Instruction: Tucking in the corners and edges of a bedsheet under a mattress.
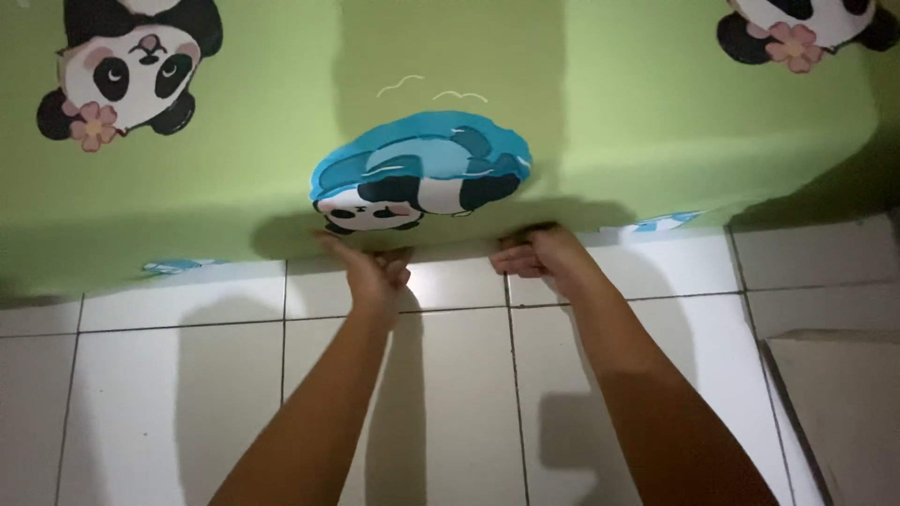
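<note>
A green bed sheet (581, 122) printed with pandas covers a mattress that fills the upper half of the head view. A blue-and-white panda print (422, 173) sits on its side face just above my hands. My left hand (375, 272) reaches to the sheet's lower edge where it meets the floor, fingers tucked at the hem. My right hand (539, 255) is curled at the same edge, a hand's width to the right. Whether the fingers pinch the fabric is hidden by shadow.
White floor tiles (169, 394) with dark grout run under my arms. A pale flat board or mat (844, 412) lies at the lower right. The mattress corner (844, 187) drops off at the right, with tiles beyond it.
</note>
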